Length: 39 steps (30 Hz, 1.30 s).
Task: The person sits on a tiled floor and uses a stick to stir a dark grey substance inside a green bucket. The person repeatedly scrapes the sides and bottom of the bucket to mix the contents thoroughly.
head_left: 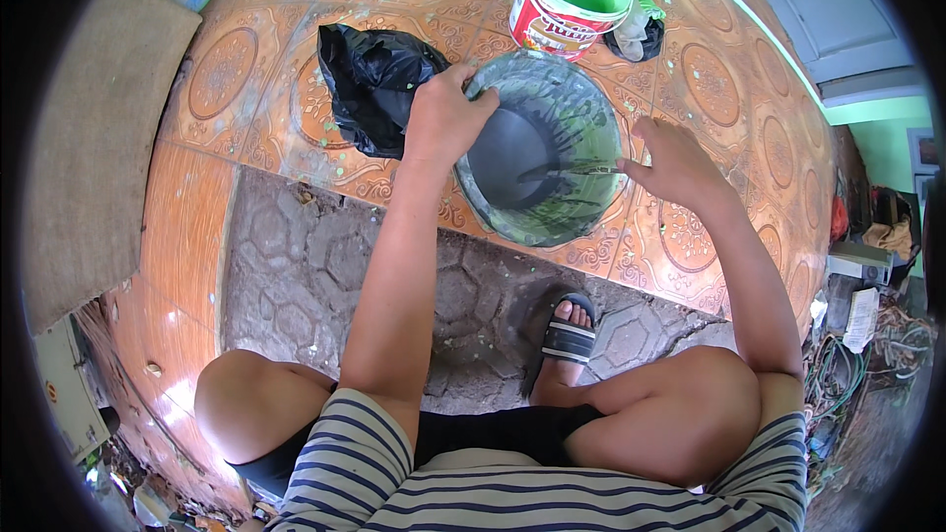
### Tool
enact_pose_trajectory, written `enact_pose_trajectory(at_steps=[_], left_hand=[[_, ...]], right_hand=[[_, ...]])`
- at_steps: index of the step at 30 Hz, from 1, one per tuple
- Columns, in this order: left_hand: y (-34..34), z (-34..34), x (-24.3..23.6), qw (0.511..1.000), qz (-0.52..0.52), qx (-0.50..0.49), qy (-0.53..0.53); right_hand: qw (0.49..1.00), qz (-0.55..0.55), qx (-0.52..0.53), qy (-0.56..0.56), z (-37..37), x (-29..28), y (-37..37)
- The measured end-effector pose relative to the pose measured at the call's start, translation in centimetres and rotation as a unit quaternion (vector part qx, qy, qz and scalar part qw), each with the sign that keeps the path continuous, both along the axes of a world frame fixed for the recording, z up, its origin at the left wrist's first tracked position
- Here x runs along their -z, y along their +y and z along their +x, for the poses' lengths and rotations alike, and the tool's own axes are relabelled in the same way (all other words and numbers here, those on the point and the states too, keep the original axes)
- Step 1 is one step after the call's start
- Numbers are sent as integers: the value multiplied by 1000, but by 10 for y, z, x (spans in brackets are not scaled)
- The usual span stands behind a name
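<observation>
A dark basin [583, 99] streaked with green and grey stands on the tiles, tilted toward me. Smooth grey liquid [507, 163] lies in its bottom. My left hand [451, 110] grips the basin's left rim, thumb inside. At the opposite rim, my right hand [680, 163] pinches a thin, paint-smeared stick [591, 170], whose far end reaches into the grey liquid. The stick's submerged tip is hidden. Beside my left hand lies a crumpled black plastic bag [365, 84], touching or almost touching the basin.
Just behind the basin is a red-and-white bucket [554, 32] coated green inside, with a tool leaning in it. A small dark bag [639, 37] sits beside it. Patterned orange tiles [222, 74] end at a step above grey paving [286, 256]. Clutter and wires [843, 374] lie at right.
</observation>
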<state>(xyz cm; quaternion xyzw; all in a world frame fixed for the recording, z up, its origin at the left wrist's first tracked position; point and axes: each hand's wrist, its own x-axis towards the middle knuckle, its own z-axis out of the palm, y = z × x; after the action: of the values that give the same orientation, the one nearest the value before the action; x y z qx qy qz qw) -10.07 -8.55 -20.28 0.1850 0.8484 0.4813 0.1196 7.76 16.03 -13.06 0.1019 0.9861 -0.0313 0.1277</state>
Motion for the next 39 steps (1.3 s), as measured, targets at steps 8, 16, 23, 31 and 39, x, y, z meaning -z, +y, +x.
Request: enact_pose_trajectory(at_steps=[8,16,23,31,39], left_hand=[[3,-2,2,1000,31,1,3],[10,5,-8,996,65,-26,54],[17,7,-10,995,44,-18,87],[20,5,-4,997,80,9,18],[21,2,3,997,83,-7,-1]], right_hand=[[999,-35,9,-39,27,23,10],[993,89,-54,61,24,19,-8],[995,43,-81,35,28,13,-34],[998,32,-59,9,31,14,-35],[998,9,-55,2,37,12,-38]])
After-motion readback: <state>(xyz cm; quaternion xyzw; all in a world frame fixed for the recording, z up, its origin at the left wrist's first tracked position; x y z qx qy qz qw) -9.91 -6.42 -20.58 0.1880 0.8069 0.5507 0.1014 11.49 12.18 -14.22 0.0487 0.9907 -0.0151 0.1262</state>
